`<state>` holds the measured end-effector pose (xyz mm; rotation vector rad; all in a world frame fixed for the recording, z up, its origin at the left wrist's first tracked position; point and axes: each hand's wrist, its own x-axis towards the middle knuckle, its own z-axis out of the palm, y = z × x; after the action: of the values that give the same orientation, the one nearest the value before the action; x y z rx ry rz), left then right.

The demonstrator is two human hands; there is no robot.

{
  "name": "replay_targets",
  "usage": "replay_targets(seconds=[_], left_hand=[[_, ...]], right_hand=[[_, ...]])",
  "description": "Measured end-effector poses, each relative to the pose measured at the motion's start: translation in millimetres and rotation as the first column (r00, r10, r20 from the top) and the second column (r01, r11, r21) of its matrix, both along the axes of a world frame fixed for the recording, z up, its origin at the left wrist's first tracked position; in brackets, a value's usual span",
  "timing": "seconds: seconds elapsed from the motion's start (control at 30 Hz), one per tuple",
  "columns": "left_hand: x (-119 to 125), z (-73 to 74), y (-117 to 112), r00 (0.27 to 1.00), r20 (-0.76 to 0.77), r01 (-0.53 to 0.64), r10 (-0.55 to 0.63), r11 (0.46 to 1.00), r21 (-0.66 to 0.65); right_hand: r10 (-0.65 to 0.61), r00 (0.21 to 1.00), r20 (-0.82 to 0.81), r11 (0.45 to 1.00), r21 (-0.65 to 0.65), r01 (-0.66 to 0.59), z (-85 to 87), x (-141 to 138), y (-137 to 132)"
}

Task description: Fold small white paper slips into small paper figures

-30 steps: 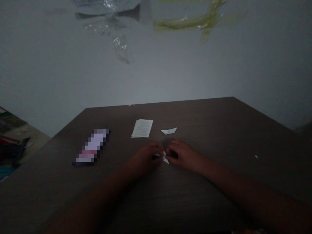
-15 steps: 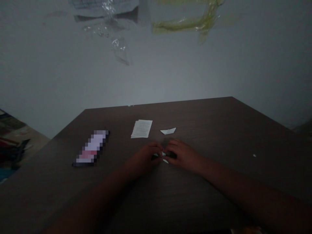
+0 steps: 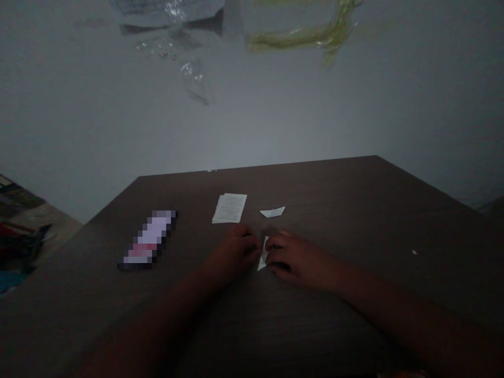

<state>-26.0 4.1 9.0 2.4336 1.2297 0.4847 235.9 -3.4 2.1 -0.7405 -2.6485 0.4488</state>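
Observation:
Between my hands a small piece of folded paper [image 3: 263,259] lies on the table, a narrow white strip of it showing and the remainder hidden under my fingers. My right hand [image 3: 293,258] covers its right side, fingers bent and holding it down. From the left, my left hand [image 3: 241,249] has its fingers curled together at the paper's left edge, pinching or pressing it; the fingertips are partly hidden. Just beyond my hands lies a small folded paper boat [image 3: 272,212]. A stack of printed paper slips [image 3: 230,208] is to its left.
A phone [image 3: 148,239] with a blurred screen lies on the left of the dark wooden table [image 3: 334,194]. A tiny paper scrap [image 3: 414,252] is at the right. Behind the table stands a pale wall [image 3: 275,115] with tape on it.
The folded paper now lies flatter, with a longer strip showing. My right hand has come down over it with fingers more spread, and my left hand has shifted slightly left.

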Motion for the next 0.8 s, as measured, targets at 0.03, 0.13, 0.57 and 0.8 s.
replay_targets(seconds=[0.03,0.13,0.57,0.8], left_hand=[[-0.8,0.1,0.9,1.000,0.002,0.016,-0.016,1.000,-0.014],[-4.9,3.4,2.9,0.995,0.023,0.098,-0.097,0.993,-0.063],[-15.2,2.5,12.2,0.993,0.035,0.120,-0.116,0.980,-0.158],[-14.1,-2.8,15.8,0.993,0.045,0.113,-0.109,0.990,-0.088]], right_hand=[[0.001,1.000,0.003,1.000,0.002,-0.001,0.0,-0.5,-1.0],[-0.018,1.000,-0.001,1.000,-0.007,0.018,-1.6,-0.4,-1.6],[-0.232,0.967,-0.105,0.969,-0.110,0.221,-5.0,11.7,19.4],[-0.072,0.997,-0.005,0.973,-0.219,0.069,10.1,23.7,25.9]])
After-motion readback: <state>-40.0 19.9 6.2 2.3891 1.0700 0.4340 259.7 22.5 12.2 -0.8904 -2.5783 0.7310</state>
